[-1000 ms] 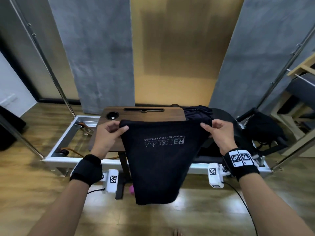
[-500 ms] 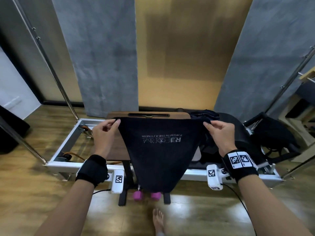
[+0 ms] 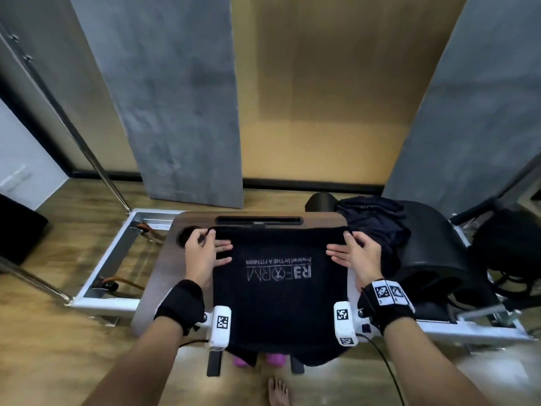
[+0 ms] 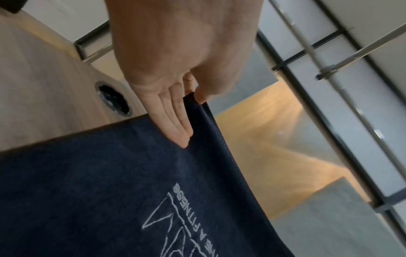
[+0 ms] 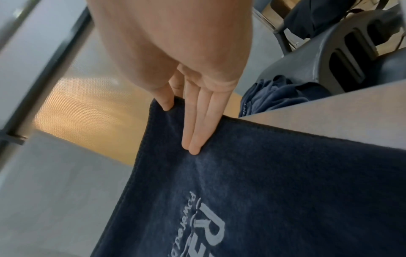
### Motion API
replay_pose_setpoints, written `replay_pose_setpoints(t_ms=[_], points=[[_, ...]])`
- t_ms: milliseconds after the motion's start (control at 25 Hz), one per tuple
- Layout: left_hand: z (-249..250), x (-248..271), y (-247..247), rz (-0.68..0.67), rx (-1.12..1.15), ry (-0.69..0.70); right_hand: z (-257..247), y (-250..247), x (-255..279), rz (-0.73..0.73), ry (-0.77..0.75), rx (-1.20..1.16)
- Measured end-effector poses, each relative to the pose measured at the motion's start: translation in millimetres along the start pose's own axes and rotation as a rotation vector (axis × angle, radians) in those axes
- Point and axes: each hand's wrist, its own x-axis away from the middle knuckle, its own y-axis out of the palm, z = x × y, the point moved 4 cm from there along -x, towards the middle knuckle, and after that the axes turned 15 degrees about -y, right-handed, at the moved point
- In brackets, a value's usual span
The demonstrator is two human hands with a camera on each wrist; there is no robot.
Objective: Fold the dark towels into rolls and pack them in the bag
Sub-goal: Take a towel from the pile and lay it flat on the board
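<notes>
Towel (image 3: 279,291) spread on table (image 3: 164,276), near edge overhanging; left hand (image 3: 202,253) and right hand (image 3: 355,256) each pinch a far corner, remaining fingers (image 4: 175,121) flat. Probable failure: hanging weight drags the cloth off once released, skewing the roll.

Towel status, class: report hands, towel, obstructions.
Left hand and right hand pinch towel far corners. Towel on wooden tray, near edge overhanging. Nothing blocking.

Towel pile (image 3: 371,224) crowds the tray's (image 3: 152,276) right edge; left edge seems open.
</notes>
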Motion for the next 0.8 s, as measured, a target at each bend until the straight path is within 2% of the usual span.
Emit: replay_pose_setpoints(t_ms=[200, 480, 600, 680, 800], points=[[-23, -86, 23, 0.080, 0.021, -0.109, 44, 17, -70, 0.045, 0.140, 0.029], [-25, -163, 44, 0.147, 0.028, -0.167, 76, 41, -127, 0.047, 0.258, 0.051], [-32, -164, 46, 0.058, -0.022, -0.202, 83, 44, -127, 0.055, 0.259, 0.071], [-36, -155, 41, -0.005, -0.099, -0.166, 81, 43, -119, 0.040, 0.255, 0.036], [-37, -131, 28, -0.018, -0.230, -0.084, 72, 37, -94, 0.007, 0.225, 0.043]])
